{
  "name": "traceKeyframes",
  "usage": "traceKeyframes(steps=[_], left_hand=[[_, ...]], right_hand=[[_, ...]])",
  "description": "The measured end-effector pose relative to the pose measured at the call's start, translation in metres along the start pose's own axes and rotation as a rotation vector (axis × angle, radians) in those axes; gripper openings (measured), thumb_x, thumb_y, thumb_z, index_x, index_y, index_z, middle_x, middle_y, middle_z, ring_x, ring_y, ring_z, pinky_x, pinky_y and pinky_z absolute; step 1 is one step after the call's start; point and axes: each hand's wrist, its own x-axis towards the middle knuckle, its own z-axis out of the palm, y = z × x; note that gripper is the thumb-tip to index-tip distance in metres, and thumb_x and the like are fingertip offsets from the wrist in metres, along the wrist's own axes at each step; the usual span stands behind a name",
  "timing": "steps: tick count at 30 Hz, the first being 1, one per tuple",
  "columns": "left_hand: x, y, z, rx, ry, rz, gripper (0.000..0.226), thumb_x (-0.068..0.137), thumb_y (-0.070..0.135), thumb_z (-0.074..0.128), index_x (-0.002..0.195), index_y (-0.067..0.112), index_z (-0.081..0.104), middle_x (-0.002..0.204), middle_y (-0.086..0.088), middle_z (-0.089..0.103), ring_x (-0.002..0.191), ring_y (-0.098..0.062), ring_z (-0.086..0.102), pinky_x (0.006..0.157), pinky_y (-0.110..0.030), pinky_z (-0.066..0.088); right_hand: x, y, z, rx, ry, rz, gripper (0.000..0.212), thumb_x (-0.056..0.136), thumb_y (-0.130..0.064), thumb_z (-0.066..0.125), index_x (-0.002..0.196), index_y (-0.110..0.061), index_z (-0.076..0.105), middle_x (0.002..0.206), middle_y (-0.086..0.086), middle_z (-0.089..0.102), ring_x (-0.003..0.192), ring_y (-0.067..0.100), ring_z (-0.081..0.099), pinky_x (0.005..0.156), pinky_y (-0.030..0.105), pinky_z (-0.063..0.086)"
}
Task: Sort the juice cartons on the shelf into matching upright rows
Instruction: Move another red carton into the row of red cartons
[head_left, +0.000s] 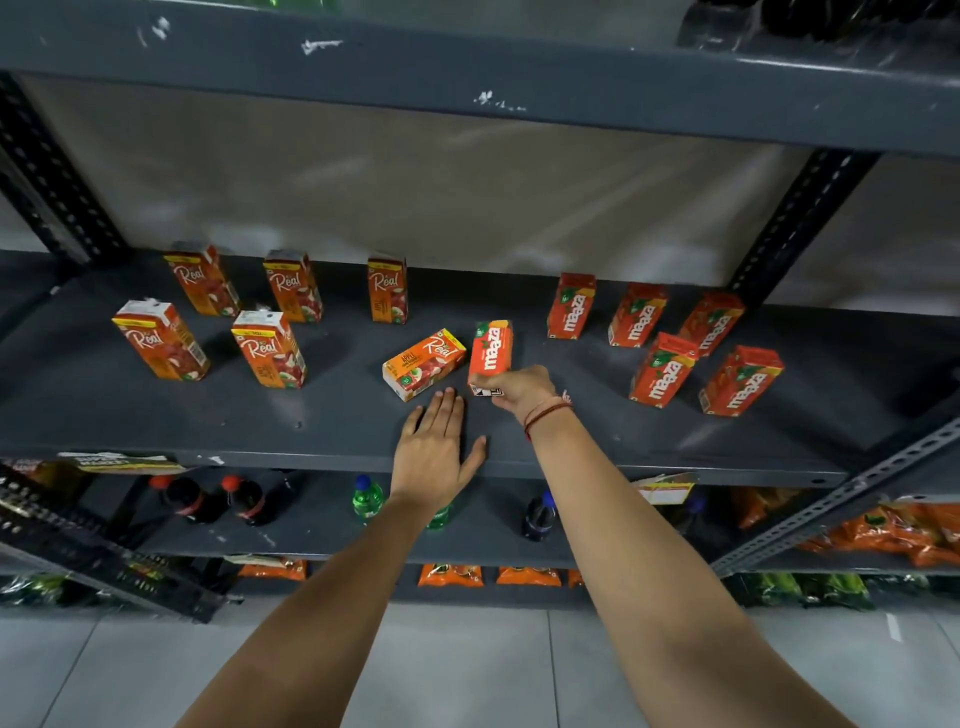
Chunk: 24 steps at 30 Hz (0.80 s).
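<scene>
While the right hand (519, 387) grips the lower end of a Maaza carton (491, 352) near the middle of the grey shelf (156, 415), the left hand (436, 447) lies flat and empty on the shelf's front part, fingers spread, just below a fallen Real carton (423, 364). That Real carton lies on its side, just left of the held Maaza carton, which stands roughly upright; whether its base rests on the shelf cannot be told. A red thread band (545, 413) circles the right wrist. To the left, five Real cartons stand upright: three in a back row (293, 286) and two nearer the front (267, 348). To the right, five Maaza cartons stand upright, three at the back (636, 314) and two closer to the edge (740, 382). On the shelf below, dark soda bottles (208, 499) and a green bottle (366, 499) stand, with orange packets (883, 535) off to the right.
</scene>
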Motion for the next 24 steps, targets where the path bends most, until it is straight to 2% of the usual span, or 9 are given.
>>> traceKeyframes(steps=[2,4,8,12,17,22,24], left_hand=[[0.000,0.000,0.000,-0.003,0.011,0.003,0.066,0.091,0.048,0.028,0.130,-0.001,0.049,0.135,-0.018,0.051,0.127,-0.028,0.046,0.105,-0.043,0.033],[-0.001,0.000,0.000,0.001,0.023,0.007,0.066,0.091,0.048,0.028,0.130,-0.001,0.049,0.135,-0.017,0.051,0.127,-0.027,0.045,0.104,-0.043,0.033],[-0.001,0.000,0.001,0.017,0.029,0.005,0.066,0.091,0.048,0.028,0.129,-0.002,0.049,0.135,-0.018,0.051,0.126,-0.028,0.046,0.103,-0.043,0.035],[0.000,0.000,0.001,0.018,0.028,-0.001,0.067,0.091,0.047,0.029,0.129,-0.003,0.049,0.133,-0.019,0.053,0.124,-0.029,0.048,0.102,-0.044,0.036],[0.000,0.001,0.001,0.018,0.016,-0.015,0.067,0.090,0.048,0.028,0.130,-0.002,0.048,0.134,-0.019,0.052,0.125,-0.029,0.047,0.103,-0.044,0.036],[0.000,0.001,0.000,0.027,0.013,-0.016,0.066,0.091,0.048,0.028,0.130,-0.002,0.049,0.134,-0.019,0.052,0.125,-0.029,0.047,0.102,-0.044,0.036],[0.000,0.001,0.000,0.030,0.009,-0.015,0.066,0.091,0.047,0.028,0.129,-0.002,0.050,0.134,-0.018,0.052,0.126,-0.028,0.047,0.103,-0.043,0.036]], right_hand=[[0.004,0.010,-0.002,0.045,0.059,-0.040,0.037,0.056,-0.015,0.088,0.079,-0.012,0.059,0.103,0.012,0.068,0.096,0.025,0.064,0.095,0.040,0.051],[0.003,0.017,-0.005,0.098,0.058,-0.086,0.031,0.058,-0.015,0.086,0.071,-0.019,0.059,0.098,0.010,0.070,0.096,0.024,0.066,0.097,0.040,0.050],[-0.008,0.025,-0.010,0.221,-0.051,-0.154,0.029,0.065,-0.002,0.079,0.079,-0.017,0.059,0.115,0.019,0.065,0.111,0.030,0.060,0.103,0.044,0.046],[-0.028,0.031,-0.013,0.193,-0.079,-0.257,0.040,0.066,-0.003,0.079,0.099,-0.010,0.058,0.116,0.017,0.066,0.110,0.027,0.061,0.101,0.041,0.047],[-0.043,0.032,-0.017,0.193,-0.118,-0.306,0.050,0.068,-0.004,0.078,0.113,-0.004,0.056,0.116,0.015,0.065,0.104,0.021,0.061,0.098,0.035,0.047],[-0.042,0.034,-0.023,0.257,-0.159,-0.312,0.040,0.069,-0.001,0.076,0.101,-0.014,0.056,0.107,0.010,0.065,0.107,0.024,0.061,0.101,0.037,0.046],[-0.039,0.034,-0.030,0.272,-0.146,-0.321,0.042,0.068,0.001,0.076,0.101,-0.012,0.054,0.105,0.010,0.065,0.108,0.026,0.061,0.101,0.038,0.046]])
